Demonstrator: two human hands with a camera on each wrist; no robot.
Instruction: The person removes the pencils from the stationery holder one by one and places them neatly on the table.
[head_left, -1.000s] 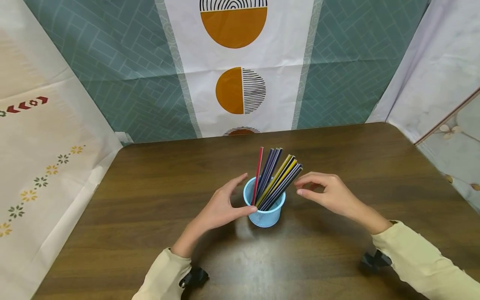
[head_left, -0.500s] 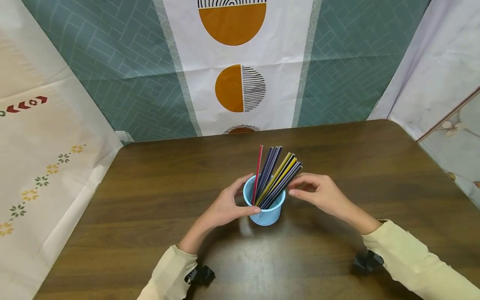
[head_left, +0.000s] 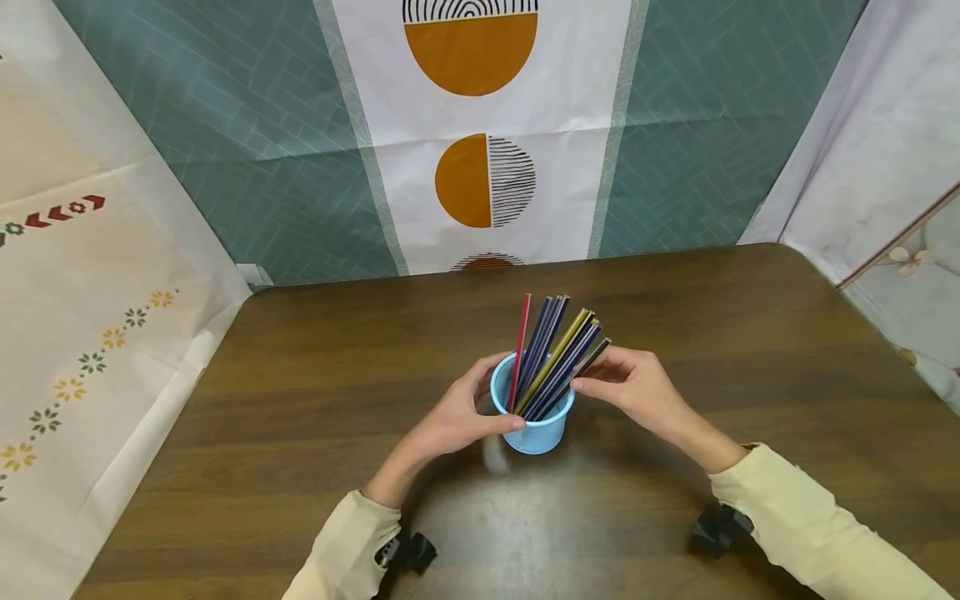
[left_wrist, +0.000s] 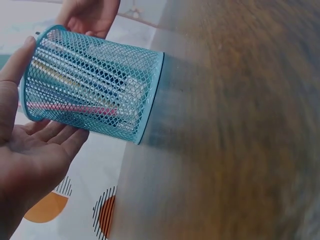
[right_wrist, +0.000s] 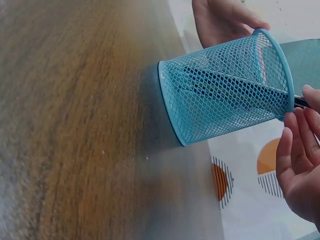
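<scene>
A light blue mesh pen cup (head_left: 534, 437) stands upright on the table, filled with several pencils. Among them I see a red pencil (head_left: 520, 350), a yellow one (head_left: 553, 360) and several dark blue and black ones (head_left: 542, 337). My left hand (head_left: 459, 412) holds the cup from the left, thumb at the near rim and fingers round the far side. At the right rim, my right hand (head_left: 639, 387) pinches a dark pencil (right_wrist: 299, 101) between thumb and fingers. That pencil leans right, a little apart from the others, its lower part inside the cup.
The brown wooden table (head_left: 315, 358) extends around the cup. Behind it hangs a green and white patterned cloth (head_left: 675, 167). Pale cloths hang at the left (head_left: 105, 275) and right sides. Black wrist cameras sit under both sleeves.
My left hand has moved in against the cup. My right hand has come leftward to the rim and taken hold of a dark pencil, which now stands apart from the bunch.
</scene>
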